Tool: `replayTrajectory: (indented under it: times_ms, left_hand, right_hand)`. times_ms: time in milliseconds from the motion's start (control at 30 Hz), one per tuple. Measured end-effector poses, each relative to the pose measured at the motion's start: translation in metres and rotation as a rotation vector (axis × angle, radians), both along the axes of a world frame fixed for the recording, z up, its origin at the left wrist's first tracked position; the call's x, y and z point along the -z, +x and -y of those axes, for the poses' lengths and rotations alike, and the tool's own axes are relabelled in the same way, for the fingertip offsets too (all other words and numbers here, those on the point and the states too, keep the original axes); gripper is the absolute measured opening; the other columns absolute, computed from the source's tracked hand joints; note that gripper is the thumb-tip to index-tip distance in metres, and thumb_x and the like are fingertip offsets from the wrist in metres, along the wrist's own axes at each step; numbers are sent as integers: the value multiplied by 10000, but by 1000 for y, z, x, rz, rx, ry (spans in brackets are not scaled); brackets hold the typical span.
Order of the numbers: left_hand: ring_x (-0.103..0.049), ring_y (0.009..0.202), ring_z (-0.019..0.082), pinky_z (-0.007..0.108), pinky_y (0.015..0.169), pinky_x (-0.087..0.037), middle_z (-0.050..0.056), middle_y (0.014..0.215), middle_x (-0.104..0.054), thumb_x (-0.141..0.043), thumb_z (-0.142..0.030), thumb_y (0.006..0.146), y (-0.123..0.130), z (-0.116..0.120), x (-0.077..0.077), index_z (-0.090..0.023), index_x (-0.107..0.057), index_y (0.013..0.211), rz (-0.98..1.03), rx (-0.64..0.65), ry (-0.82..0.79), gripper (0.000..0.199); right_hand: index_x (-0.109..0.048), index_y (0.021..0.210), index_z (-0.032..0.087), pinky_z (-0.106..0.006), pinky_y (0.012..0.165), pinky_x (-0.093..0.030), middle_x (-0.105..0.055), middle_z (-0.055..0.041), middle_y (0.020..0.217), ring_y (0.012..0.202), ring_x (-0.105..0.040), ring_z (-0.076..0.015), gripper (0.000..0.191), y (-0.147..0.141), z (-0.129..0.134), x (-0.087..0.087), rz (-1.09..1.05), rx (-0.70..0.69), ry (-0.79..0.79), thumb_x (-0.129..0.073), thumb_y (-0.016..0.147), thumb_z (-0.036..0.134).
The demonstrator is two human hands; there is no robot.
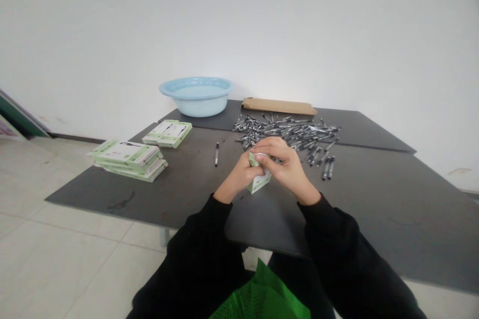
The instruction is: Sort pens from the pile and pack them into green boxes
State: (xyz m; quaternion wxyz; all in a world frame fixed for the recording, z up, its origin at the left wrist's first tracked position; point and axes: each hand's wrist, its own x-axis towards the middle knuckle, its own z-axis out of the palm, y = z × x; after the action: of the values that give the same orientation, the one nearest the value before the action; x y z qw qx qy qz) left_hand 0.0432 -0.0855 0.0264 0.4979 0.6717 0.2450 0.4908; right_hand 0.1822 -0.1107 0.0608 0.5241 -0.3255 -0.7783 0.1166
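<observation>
Both my hands grip one small green and white cardboard box [258, 184], held upright at the front middle of the dark table. My left hand [240, 173] wraps round its left side. From the right, my right hand [285, 165] closes over its upper end, the thumb pressed near the top edge. The fingers hide much of the box, and its contents do not show. Just behind my hands spreads a loose heap of pens [295, 132] with grey and black barrels. A single pen [217, 154] lies apart to the left.
To the left is a stack of green and white boxes [129, 157], with more flat boxes [168, 133] behind it. A light blue basin [200, 102] and a long brown cardboard piece [279, 106] are at the back of the table [374, 209], near the wall.
</observation>
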Motion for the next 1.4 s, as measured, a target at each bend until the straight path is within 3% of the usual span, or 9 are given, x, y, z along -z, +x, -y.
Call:
replayTrajectory:
  times_ms: [167, 333, 500, 800, 1033, 1167, 1400]
  left_hand:
    - [-462, 644, 147, 261, 547, -368, -8, 701, -551, -563, -176, 501, -2, -3, 0, -156, -600, 740, 50, 27, -97, 243]
    - [-465, 623, 146, 274, 555, -375, -11, 655, -539, -554, -195, 476, -2, -5, 1, -158, -577, 672, 57, 34, -131, 201]
    - [-440, 574, 128, 262, 519, -348, -19, 602, -518, -558, -193, 464, -1, -7, 1, -163, -553, 614, 70, 41, -174, 153]
    - [-511, 611, 153, 276, 553, -367, -9, 656, -570, -589, -171, 478, -4, -1, 9, -164, -597, 718, 103, 91, -280, 240]
    - [-511, 602, 165, 291, 552, -365, 14, 651, -596, -597, -173, 477, -10, -2, 7, -162, -609, 648, 25, 208, -258, 172]
    - [-512, 614, 169, 292, 560, -376, 14, 663, -598, -600, -167, 492, -10, -1, 9, -167, -621, 691, 11, 204, -242, 200]
    - [-476, 661, 137, 253, 565, -377, -12, 720, -562, -555, -113, 477, -10, 1, 8, -156, -600, 824, 102, 156, -208, 352]
  right_hand:
    - [-760, 1039, 328, -473, 946, -429, -747, -15, 1055, 1024, -631, -242, 202, 5, 2, 4, 129, 45, 72, -595, 932, 283]
    - [-723, 1153, 326, -472, 933, -418, -734, -23, 1143, 1046, -621, -250, 293, 11, 8, -1, 296, 73, 108, -538, 950, 225]
    - [-760, 1054, 297, -472, 948, -431, -757, -36, 1075, 1016, -657, -251, 233, 14, 4, -15, 341, 83, 85, -575, 930, 230]
    - [-765, 1066, 261, -416, 924, -539, -756, -46, 1082, 1032, -692, -229, 318, 5, 4, -29, 328, -140, 15, -510, 914, 146]
    - [-768, 1064, 270, -385, 907, -555, -738, -32, 1109, 1023, -691, -206, 328, 15, 5, -45, 372, -286, -187, -499, 926, 142]
    - [-731, 1157, 270, -410, 959, -529, -719, -46, 1171, 1090, -662, -214, 339, 19, 8, -36, 365, -287, -153, -472, 960, 179]
    - [-555, 1383, 211, -508, 1011, -461, -633, -104, 1312, 1182, -569, -267, 461, 8, 24, -8, 475, -60, 87, -441, 942, 140]
